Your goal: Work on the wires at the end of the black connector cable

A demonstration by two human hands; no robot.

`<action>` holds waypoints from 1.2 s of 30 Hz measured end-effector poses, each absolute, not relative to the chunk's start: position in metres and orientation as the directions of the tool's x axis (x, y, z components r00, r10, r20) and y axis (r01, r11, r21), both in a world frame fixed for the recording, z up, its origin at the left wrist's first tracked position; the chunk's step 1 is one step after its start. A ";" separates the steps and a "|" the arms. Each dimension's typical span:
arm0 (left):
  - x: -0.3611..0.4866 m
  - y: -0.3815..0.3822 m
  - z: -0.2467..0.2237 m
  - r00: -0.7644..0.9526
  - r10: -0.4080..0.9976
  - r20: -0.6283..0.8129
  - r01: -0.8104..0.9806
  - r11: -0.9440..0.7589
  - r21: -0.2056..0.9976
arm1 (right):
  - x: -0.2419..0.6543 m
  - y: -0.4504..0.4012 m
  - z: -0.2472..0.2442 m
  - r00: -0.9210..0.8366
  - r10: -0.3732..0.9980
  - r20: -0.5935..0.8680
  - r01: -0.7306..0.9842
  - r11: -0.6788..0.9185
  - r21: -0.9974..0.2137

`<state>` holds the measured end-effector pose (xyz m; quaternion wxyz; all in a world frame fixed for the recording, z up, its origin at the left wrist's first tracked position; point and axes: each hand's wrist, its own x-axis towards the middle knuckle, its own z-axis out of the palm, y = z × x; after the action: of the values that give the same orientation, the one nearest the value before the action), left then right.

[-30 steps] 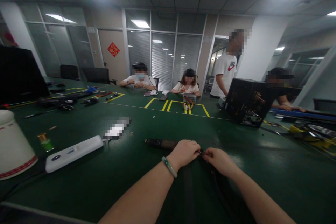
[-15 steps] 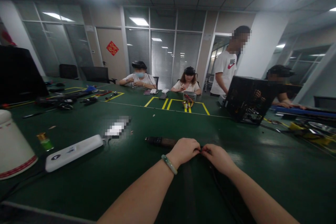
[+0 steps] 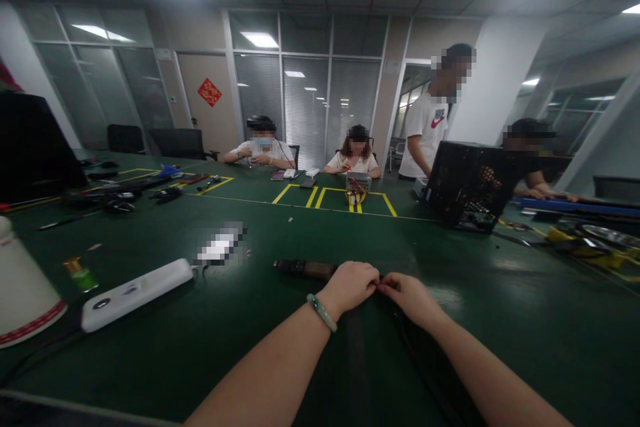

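A dark stick-shaped device (image 3: pixel 316 269) with a brownish middle and a black, narrower left end lies on the green table; I cannot make out its exact kind. My left hand (image 3: pixel 353 285), a jade-green bangle at its wrist, is closed over the device's right end, which the fingers hide. Right beside it, my right hand (image 3: pixel 413 300) has thumb and fingertips pinched together, nearly touching the left fingertips. Beneath the right hand a black cord (image 3: pixel 411 343) runs toward the lower right. What exactly the right fingertips pinch is too small to tell.
On my left stand a white container (image 3: pixel 27 287), a small green bottle (image 3: pixel 80 275) and a white power strip (image 3: pixel 137 293) with a blurred-out item beyond it. A black computer case (image 3: pixel 467 187) stands at right. Several people work across the table.
The view has shifted slightly, so the background sits a little further left. Both hands stay together at the device's right end, with only a tiny shift of the fingertips.
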<state>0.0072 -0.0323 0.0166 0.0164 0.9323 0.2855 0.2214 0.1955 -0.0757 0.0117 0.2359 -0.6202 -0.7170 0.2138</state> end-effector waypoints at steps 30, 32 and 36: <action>0.004 -0.032 0.013 0.714 0.561 0.418 0.544 -0.821 0.173 | 0.193 -0.079 0.009 -0.091 0.989 0.117 0.754 0.145 -0.641; 0.003 -0.032 0.014 0.709 0.565 0.422 0.540 -0.820 0.189 | 0.193 -0.079 0.010 -0.094 0.989 0.118 0.742 0.148 -0.654; 0.002 -0.033 0.016 0.714 0.559 0.421 0.528 -0.825 0.201 | 0.195 -0.078 0.008 -0.089 0.990 0.110 0.727 0.140 -0.672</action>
<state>0.0020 -0.0332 0.0163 0.0332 0.9252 0.2937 0.2380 0.1947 -0.0782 0.0079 0.2824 -0.6128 -0.7003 0.2329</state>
